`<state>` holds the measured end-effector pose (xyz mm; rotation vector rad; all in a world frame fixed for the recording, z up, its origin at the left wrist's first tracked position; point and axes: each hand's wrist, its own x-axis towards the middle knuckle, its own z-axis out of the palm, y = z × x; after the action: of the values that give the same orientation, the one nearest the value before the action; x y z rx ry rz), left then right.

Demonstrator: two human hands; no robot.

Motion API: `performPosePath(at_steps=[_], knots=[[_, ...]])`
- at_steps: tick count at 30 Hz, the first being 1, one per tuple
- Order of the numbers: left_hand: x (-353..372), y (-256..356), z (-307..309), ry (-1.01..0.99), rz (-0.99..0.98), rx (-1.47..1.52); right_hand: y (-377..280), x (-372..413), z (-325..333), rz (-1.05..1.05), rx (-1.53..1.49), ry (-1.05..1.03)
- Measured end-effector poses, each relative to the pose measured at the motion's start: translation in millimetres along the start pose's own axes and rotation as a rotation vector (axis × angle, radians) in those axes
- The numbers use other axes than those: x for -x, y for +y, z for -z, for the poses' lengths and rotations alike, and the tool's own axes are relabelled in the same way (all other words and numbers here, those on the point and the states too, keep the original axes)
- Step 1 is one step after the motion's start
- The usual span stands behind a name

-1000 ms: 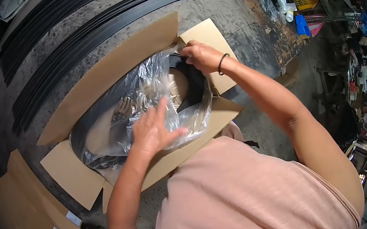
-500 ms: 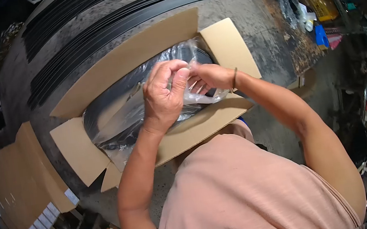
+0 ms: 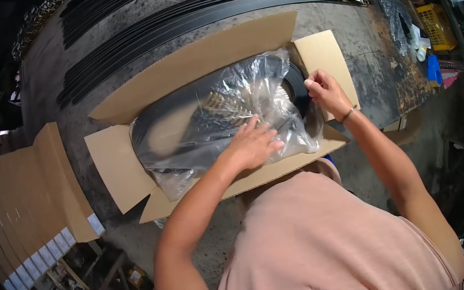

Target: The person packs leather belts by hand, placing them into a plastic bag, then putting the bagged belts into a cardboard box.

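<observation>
An open cardboard box (image 3: 116, 170) holds a clear plastic bag (image 3: 208, 142) with coiled black strips (image 3: 296, 83) and brass-coloured metal ends inside. My left hand (image 3: 254, 143) lies on the bag with its fingers spread, near the box's front side. At the right end of the box, my right hand (image 3: 325, 91) is closed, thumb and fingers pinched at the bag's edge beside the coil. What sits in that pinch is too small to make out.
Bundles of long black strips (image 3: 196, 16) lie along the back of the table (image 3: 345, 64). Flat cardboard boxes (image 3: 21, 204) stand at the left. A yellow basket (image 3: 437, 27) and a blue object (image 3: 434, 71) are at the right.
My hands, together over the bag before, have moved apart. The left now rests flat on the plastic and the right is at the box's right end. The bag lies spread over the coil.
</observation>
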<state>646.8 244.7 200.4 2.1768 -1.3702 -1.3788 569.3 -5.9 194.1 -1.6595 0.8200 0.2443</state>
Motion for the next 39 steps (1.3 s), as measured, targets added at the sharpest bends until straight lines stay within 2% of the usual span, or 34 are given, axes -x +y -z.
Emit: performPosePath(at_steps=[1,2,3,4,5,7,8,9,10,12,16,19,20,22,26,27,29,30,32,33,34,36,38,39], knots=[[1,-3,2,-0.003,0.009,0.000,-1,8,-5,0.206,0.118,-0.025],[1,-7,3,0.145,-0.068,0.058,-19,25,-15,0.410,0.234,-0.045],[-1,-10,4,0.293,-0.146,0.115,-24,28,-21,0.732,0.454,-0.118],[-4,-14,6,0.443,-0.227,0.170,-38,37,-31,0.892,0.696,-0.134],[-9,-25,8,0.683,-0.190,0.088,-37,37,-39,0.842,0.786,-0.208],[-9,-45,24,0.874,0.066,-0.051,-45,29,-50,0.784,0.869,-0.279],[-11,-63,22,0.933,0.127,-0.162,-61,17,-53,0.458,1.127,-0.515],[-9,-71,25,0.833,0.219,-0.126,-71,5,-54,0.100,1.354,-0.749],[-8,-78,24,0.728,0.311,-0.088,-67,-6,-56,0.102,1.350,-0.758],[-10,-83,27,0.711,0.323,-0.062,-44,-27,-65,0.749,0.863,-0.364],[-12,-98,24,0.699,0.258,-0.074,-34,-65,-101,0.794,0.960,-0.382],[-12,-99,25,0.681,0.283,-0.047,-45,-59,-117,0.531,1.116,-0.400],[-10,-97,28,0.677,0.289,-0.039,-38,-58,-121,0.528,1.118,-0.411],[-9,-93,39,0.536,0.337,-0.002,-22,-58,-129,0.549,1.120,-0.355],[-5,-84,51,0.463,0.397,0.043,-35,-60,-126,0.428,1.112,-0.494],[-8,-84,44,0.457,0.388,0.044,-33,-61,-123,0.417,1.112,-0.489],[-12,-86,20,0.766,0.196,-0.122,-24,-64,-118,0.484,1.110,-0.482],[-11,-83,11,0.760,0.186,-0.116,-26,-57,-113,0.471,1.110,-0.479],[-10,-72,-8,0.552,0.110,-0.317,-32,-31,-93,0.535,1.042,-0.420],[-15,-70,-14,0.510,0.080,-0.326,-34,-14,-81,0.554,1.064,-0.430],[-16,-64,-16,0.507,0.077,-0.319,-38,0,-68,0.546,1.067,-0.433],[-15,-48,-20,0.398,-0.079,-0.212,-43,25,-46,0.328,1.248,-0.668],[-16,-39,-24,0.417,-0.144,-0.198,-15,38,-35,0.371,1.254,-0.633],[-14,-34,-20,0.317,-0.159,-0.173,-5,39,-33,0.420,1.261,-0.596]])
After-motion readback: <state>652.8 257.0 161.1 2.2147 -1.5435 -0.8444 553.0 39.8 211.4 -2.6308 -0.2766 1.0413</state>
